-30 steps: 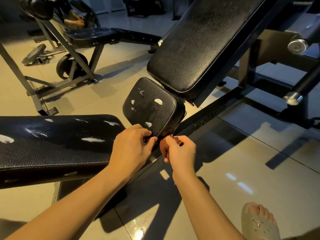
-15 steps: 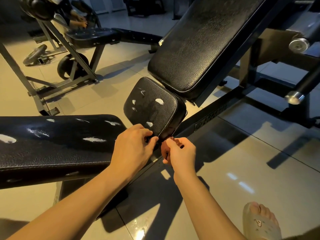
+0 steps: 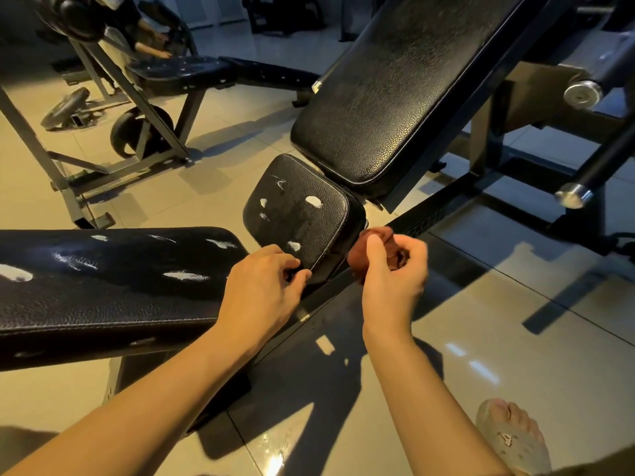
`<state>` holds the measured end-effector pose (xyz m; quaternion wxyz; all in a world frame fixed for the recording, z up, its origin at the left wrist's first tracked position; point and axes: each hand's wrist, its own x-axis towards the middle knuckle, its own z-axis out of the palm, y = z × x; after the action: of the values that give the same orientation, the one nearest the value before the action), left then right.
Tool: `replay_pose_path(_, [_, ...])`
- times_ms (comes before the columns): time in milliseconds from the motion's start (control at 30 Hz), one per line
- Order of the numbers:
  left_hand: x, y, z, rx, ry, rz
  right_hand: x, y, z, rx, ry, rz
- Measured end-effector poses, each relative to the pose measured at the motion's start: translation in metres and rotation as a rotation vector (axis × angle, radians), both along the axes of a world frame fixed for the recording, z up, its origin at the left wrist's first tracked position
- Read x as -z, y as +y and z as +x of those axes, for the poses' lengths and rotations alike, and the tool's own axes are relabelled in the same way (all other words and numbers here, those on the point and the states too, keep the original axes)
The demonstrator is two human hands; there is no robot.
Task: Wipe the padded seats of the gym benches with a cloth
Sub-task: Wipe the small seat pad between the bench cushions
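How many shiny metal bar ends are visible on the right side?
2. One metal bar end is at the upper right; the other is lower, on a black slanted bar. More may be hidden.

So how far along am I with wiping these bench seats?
Nothing clearly looks wiped yet: white marks show on the small seat pad and the long flat pad. In hand: your right hand holds the bunched reddish cloth beside the small pad, left hand at its front corner. Left: both marked pads.
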<state>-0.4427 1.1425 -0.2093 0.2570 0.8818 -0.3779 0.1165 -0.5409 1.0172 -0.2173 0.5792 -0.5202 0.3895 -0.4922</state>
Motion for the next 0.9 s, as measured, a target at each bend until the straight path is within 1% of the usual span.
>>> replay_pose_path(67, [0.000,0.000,0.000,-0.003,0.001,-0.002,0.000,0.006,0.003,-0.021,0.031,-0.065])
replay_pose_path(133, [0.001,0.000,0.001,-0.011,0.012,-0.009,0.011,0.023,0.007,-0.083,0.147,-0.099])
replay_pose_path(267, [-0.001,0.001,0.001,-0.030,0.044,-0.020,0.038,0.040,0.005,-0.222,0.271,-0.088])
replay_pose_path(333, [-0.001,0.002,0.000,-0.022,0.052,-0.010,0.033,0.037,0.001,-0.203,0.262,-0.079])
replay_pose_path(433, [-0.001,0.002,0.001,-0.007,0.061,-0.009,0.012,0.019,0.003,-0.057,0.154,-0.122])
replay_pose_path(500, [-0.001,0.002,0.001,0.000,0.051,-0.009,0.005,0.010,0.007,-0.041,0.143,-0.151])
replay_pose_path(567, [-0.002,0.002,0.000,0.002,0.041,0.004,0.012,0.016,0.007,-0.119,0.208,-0.143])
replay_pose_path(667, [-0.004,0.002,-0.001,-0.006,0.042,0.029,0.038,0.042,0.000,-0.324,0.336,-0.118])
replay_pose_path(700, [-0.005,0.003,-0.002,-0.009,0.051,0.035,0.043,0.049,-0.003,-0.349,0.362,-0.116])
replay_pose_path(767, [-0.006,0.004,-0.005,-0.006,0.059,0.037,0.036,0.048,-0.008,-0.281,0.325,-0.104])
replay_pose_path(867, [-0.009,0.005,-0.008,0.022,0.048,0.053,0.012,0.023,-0.008,-0.074,0.219,-0.114])
replay_pose_path(900, [-0.010,0.006,-0.008,0.027,0.053,0.065,0.007,0.016,-0.006,-0.064,0.215,-0.111])
